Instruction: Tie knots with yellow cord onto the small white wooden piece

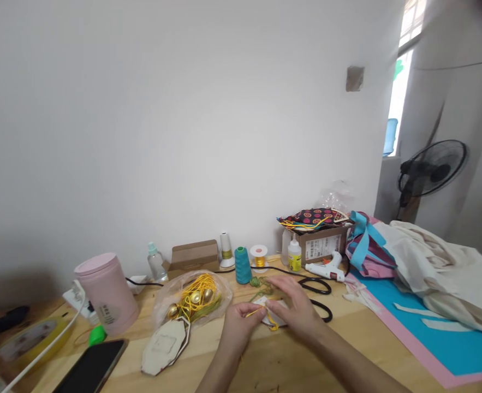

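In the head view, a yellow cord (273, 323) is being worked above the bench (293, 363), well in from its far edge along the wall. One stretch is pinched between thumb and forefinger of the left hand (244, 318); its long axis is laid nearly crosswise, the right end tipped slightly toward the far edge. From the fingertips, another stretch is dropped toward the near side, angled a little right. The right hand (292, 305) is brought in close, its thumb beside the left fingertips; whether its fingers are closed on anything cannot be told. A pale piece (280, 318) is seen beneath the hands, seemingly flat, though its outline is mostly covered. Black looped handles (322, 311) are set just right of it. Toward the far edge, a teal thread cone (243, 266) is stood upright beside a yellow spool (259, 256).
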A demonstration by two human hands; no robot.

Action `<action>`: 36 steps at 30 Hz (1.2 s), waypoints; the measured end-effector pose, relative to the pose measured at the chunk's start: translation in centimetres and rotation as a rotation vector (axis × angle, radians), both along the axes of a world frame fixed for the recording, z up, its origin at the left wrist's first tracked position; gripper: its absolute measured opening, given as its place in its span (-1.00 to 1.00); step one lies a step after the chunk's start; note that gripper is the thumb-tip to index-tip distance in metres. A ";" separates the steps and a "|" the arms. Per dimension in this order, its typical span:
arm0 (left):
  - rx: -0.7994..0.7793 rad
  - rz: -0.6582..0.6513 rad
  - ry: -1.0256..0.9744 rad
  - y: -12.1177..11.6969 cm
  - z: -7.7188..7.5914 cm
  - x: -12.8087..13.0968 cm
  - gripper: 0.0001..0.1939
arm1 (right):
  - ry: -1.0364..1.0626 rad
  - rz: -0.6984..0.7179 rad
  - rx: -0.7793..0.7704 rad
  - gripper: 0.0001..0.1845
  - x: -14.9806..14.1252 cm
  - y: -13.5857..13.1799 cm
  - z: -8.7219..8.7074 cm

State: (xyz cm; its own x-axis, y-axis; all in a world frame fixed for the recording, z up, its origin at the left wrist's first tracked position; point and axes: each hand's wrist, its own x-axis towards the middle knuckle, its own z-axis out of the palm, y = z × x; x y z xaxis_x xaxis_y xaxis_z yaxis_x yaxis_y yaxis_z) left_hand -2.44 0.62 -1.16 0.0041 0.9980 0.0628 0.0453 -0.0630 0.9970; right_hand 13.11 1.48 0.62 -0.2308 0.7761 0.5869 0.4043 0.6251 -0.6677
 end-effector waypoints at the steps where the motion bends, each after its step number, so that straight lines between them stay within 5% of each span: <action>1: 0.015 0.000 0.014 0.0 0.1 0.0 -0.83 | -0.068 0.020 0.011 -0.63 -0.2 -0.1 -0.2; 5: 0.037 0.014 0.048 0.0 0.1 -0.1 -0.83 | -0.216 0.062 -0.009 -0.80 -0.5 -0.3 -0.7; 11: 0.006 -0.017 0.010 0.1 -0.1 -0.1 -0.82 | -0.212 0.030 -0.016 -0.77 -0.1 -0.4 -0.1; 21: -0.023 0.041 -0.006 -0.2 0.7 0.1 -0.81 | 0.186 -0.007 -0.247 -0.78 -0.3 -0.2 -0.1; 29: -0.028 -0.069 -0.131 -0.7 0.9 0.1 -0.81 | 0.573 0.140 -0.542 -0.73 -0.6 0.4 -0.6; 36: -0.034 -0.134 -0.189 -0.7 0.9 0.0 -0.77 | 0.705 0.233 -0.610 -0.72 -0.7 0.4 -0.8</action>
State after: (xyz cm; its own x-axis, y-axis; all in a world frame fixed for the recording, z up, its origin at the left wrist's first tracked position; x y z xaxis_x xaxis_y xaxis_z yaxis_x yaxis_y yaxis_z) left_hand -2.42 -0.05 -0.29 0.1283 0.9908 0.0419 -0.1494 -0.0224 0.9885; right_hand 12.41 1.84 -0.16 -0.1662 0.9730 0.1603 -0.3056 0.1037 -0.9465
